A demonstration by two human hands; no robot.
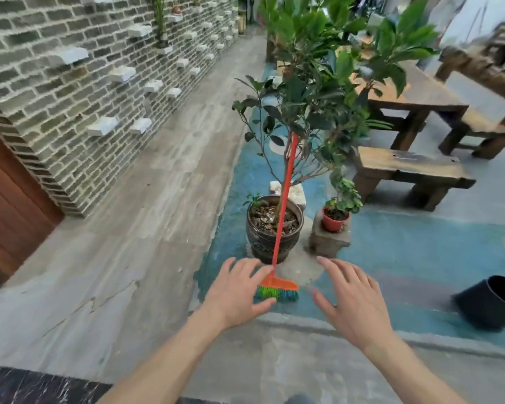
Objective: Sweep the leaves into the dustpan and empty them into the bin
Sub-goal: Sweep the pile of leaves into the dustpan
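Orange broom propped against potted tree, parked within reach; left hand and right hand spread wide, empty, apparently reaching; black bin nearby.

Both hands are reaching forward with fingers spread and holding nothing: the left hand and the right hand. Between them an orange broom is standing, its handle leaning up into a small tree growing in a dark glazed pot. A black bin is lying tilted at the right edge. A small red pot is sitting on a stone block.
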